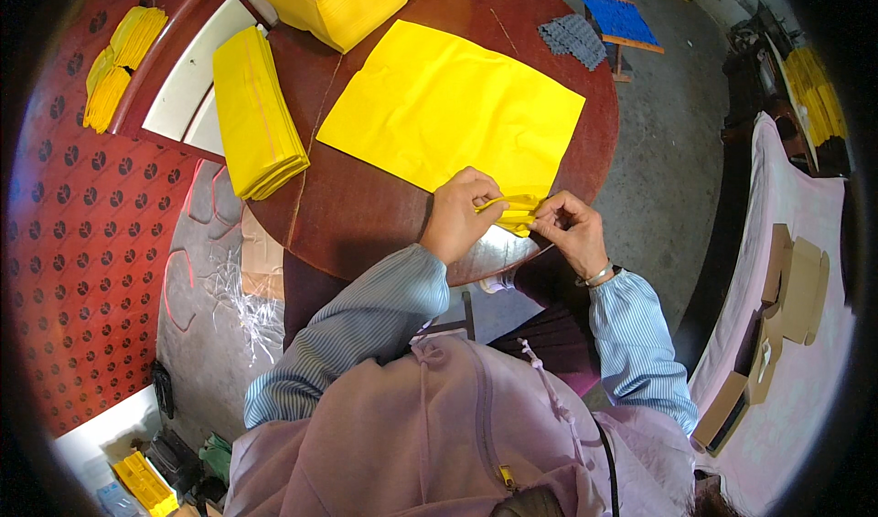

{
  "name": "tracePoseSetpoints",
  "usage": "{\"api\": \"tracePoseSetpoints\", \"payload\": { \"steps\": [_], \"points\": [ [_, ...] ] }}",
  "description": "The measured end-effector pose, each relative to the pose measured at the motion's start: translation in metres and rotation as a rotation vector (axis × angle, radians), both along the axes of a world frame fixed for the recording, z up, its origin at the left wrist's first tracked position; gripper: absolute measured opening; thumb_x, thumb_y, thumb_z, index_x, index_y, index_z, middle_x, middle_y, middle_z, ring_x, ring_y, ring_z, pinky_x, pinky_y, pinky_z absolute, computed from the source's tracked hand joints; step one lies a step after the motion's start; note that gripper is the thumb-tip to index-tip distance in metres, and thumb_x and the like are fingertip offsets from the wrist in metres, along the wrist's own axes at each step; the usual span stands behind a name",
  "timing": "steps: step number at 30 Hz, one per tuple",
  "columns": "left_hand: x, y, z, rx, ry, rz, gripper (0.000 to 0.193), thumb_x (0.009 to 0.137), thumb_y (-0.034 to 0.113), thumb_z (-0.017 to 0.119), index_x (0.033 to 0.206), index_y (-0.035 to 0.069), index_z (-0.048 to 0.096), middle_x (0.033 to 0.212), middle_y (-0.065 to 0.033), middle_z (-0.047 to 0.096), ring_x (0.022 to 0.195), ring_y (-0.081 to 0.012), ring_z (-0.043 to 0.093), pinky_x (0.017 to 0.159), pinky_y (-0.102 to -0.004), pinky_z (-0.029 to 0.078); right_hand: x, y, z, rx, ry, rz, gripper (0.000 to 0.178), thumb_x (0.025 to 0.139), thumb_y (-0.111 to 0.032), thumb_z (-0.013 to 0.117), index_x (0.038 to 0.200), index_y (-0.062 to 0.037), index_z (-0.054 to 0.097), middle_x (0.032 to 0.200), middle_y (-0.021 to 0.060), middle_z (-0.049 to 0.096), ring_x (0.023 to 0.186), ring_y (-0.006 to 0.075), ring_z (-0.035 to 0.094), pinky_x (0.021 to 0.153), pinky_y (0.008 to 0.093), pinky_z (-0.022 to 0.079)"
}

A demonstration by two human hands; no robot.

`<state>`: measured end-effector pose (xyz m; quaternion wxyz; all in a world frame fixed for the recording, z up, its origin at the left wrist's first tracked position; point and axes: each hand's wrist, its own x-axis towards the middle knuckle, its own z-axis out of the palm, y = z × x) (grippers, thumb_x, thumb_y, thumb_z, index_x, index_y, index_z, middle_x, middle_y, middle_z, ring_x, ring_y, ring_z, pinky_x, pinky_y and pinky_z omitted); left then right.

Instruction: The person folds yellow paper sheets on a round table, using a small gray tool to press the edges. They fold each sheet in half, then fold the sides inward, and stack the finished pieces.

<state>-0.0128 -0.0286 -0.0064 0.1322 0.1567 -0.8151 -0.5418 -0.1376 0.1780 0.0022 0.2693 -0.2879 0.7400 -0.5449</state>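
We get bright light on the yellow sheet [457,106]; white glare on the tabletop [366,211], just below frame ctr.; fisheye bends str. edges; corners vignette to blk; ctr. approx. sharp.

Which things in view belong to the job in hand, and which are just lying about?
In the job:
yellow fabric sheet, pinched by the left hand and right hand
round reddish-brown table beneath
slimmer yellow fabric stack, likely

Apparently just lying about:
grey textured cloth
blue-topped stool
open cardboard box
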Motion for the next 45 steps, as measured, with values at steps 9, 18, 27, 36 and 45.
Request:
{"api": "tracePoseSetpoints", "payload": {
  "steps": [9,18,27,36,45],
  "points": [
    [-0.001,-0.004,-0.003,0.055,0.023,-0.026,0.014,0.088,0.004,0.080,0.100,-0.002,0.076,0.108,-0.0113,0.072,0.089,-0.0180,0.069,0.082,-0.0289,0.056,-0.002,0.002,0.001,0.030,0.151,0.053,0.014,0.091,-0.012,0.084,0.102,-0.0033,0.083,0.089,0.0013,0.072,0.073,0.0076,0.062,0.067,0.0240,0.050],
    [0.003,-0.007,-0.001,0.035,0.044,-0.058,0.014,0.091,0.006,0.078,0.102,-0.003,0.075,0.109,-0.0133,0.071,0.088,-0.0195,0.071,0.083,-0.0296,0.057,-0.002,0.001,0.006,0.077,0.099,0.041,0.013,0.089,-0.011,0.086,0.097,-0.0016,0.081,0.087,0.0009,0.071,0.073,0.0067,0.062,0.067,0.0230,0.050],
    [0.006,-0.008,0.004,-0.043,0.113,-0.117,0.015,0.087,0.005,0.080,0.102,0.001,0.076,0.106,-0.0133,0.069,0.093,-0.0204,0.071,0.085,-0.0300,0.057,-0.001,0.000,0.001,0.030,0.038,0.003,0.014,0.090,-0.012,0.087,0.095,-0.0020,0.078,0.087,-0.0003,0.069,0.070,0.0047,0.058,0.064,0.0215,0.048],
    [0.000,-0.001,0.004,-0.023,-0.008,-0.008,0.013,0.088,0.006,0.082,0.096,-0.001,0.075,0.105,-0.0149,0.069,0.089,-0.0284,0.072,0.083,-0.0332,0.059,0.001,0.000,-0.003,-0.031,0.069,0.020,0.013,0.090,-0.011,0.086,0.097,-0.0025,0.079,0.086,-0.0015,0.068,0.072,0.0046,0.058,0.065,0.0220,0.048],
    [-0.001,-0.004,-0.003,0.046,0.033,-0.020,0.015,0.089,0.006,0.080,0.099,-0.003,0.075,0.106,-0.0147,0.071,0.088,-0.0250,0.072,0.081,-0.0323,0.058,-0.002,0.000,0.005,0.061,0.136,0.056,0.013,0.088,-0.010,0.087,0.096,-0.0028,0.081,0.085,-0.0004,0.069,0.073,0.0054,0.060,0.066,0.0233,0.049]
  ]
}}
